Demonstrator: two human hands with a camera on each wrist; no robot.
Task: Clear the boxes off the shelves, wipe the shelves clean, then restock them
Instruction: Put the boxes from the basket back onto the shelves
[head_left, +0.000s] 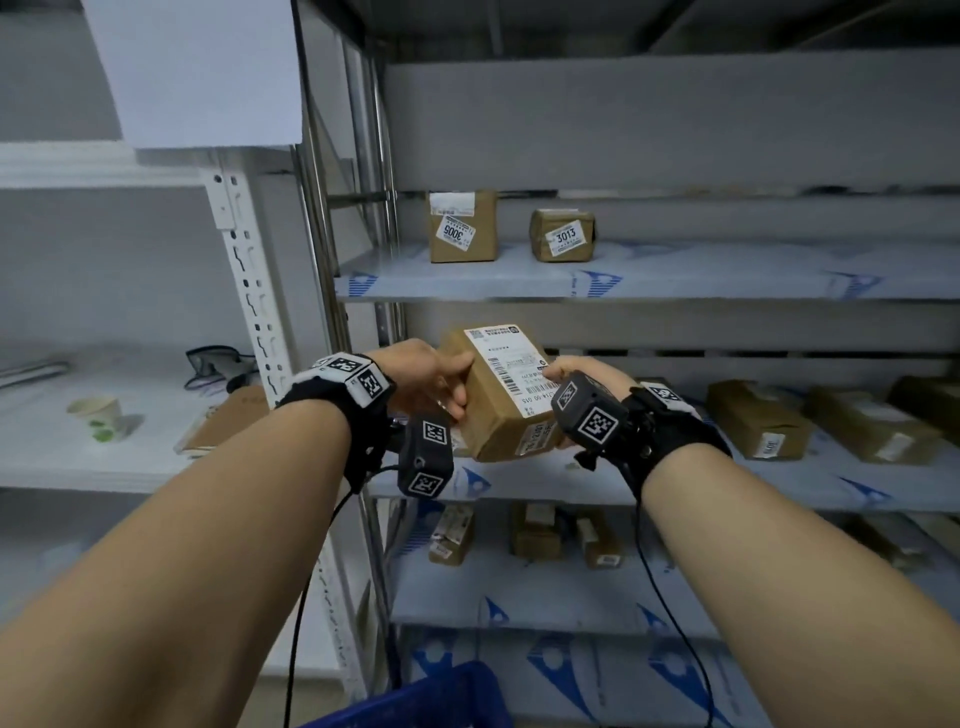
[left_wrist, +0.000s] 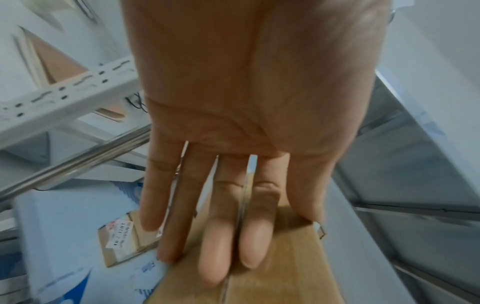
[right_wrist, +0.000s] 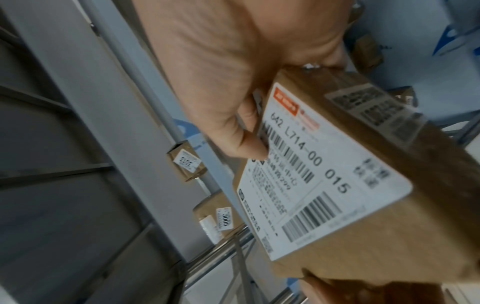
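Both forearms reach out level toward the rack, wrists strapped with black camera bands. Between the hands, lifted clear of the shelf (head_left: 571, 483) below them, sits a brown box (head_left: 501, 395), tilted with its white label (head_left: 511, 364) facing up.

The left hand (head_left: 426, 376) takes the box's left side: thumb on the top edge, fingers (left_wrist: 215, 242) laid nearly straight and flat along the cardboard, seen plainly from the left wrist. So it is a wide, flat hold rather than a curl.

The right hand (head_left: 576, 371) clasps the right end. From the right wrist its thumb (right_wrist: 249, 144) presses on the label's barcode; the fingers wrap underneath, mostly hidden.

Above and beyond the hands, two boxes marked 3005 (head_left: 461, 226) and 3013 (head_left: 562, 235) stand on a higher shelf. To the right of the right hand more boxes (head_left: 758, 418) lie on the same level. Left of the left arm, a paper cup (head_left: 98, 415) stands on a white shelf. Below the arms, a blue bin's (head_left: 431, 699) edge shows.
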